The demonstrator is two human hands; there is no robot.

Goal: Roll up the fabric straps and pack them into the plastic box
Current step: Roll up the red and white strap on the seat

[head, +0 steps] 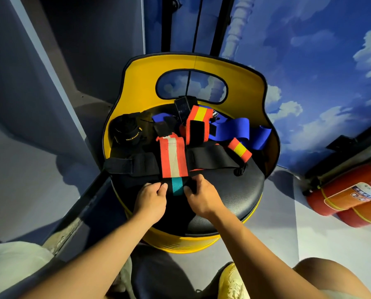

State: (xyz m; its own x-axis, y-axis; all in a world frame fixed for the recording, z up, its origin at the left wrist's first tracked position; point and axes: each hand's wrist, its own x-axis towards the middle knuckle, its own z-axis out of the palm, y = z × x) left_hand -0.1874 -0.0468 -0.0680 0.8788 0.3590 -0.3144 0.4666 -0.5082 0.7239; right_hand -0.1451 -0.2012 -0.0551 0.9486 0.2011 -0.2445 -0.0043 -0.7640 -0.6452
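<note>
My landmark: yellow drum seat (240,74) with black cushion (234,190). Behind it, cloud-painted blue wall (309,50); to its right, red fire extinguishers (348,190) on grey floor (288,244); to its left, grey panels (40,83).

Both forearms are bare, no sleeves or watch. Light beige fabric shorts (14,262) show at seven o'clock, and a pale yellow laced sneaker (233,281) at five o'clock.

Both hands, left (151,200) and right (201,198), pinch with curled fingers.
</note>
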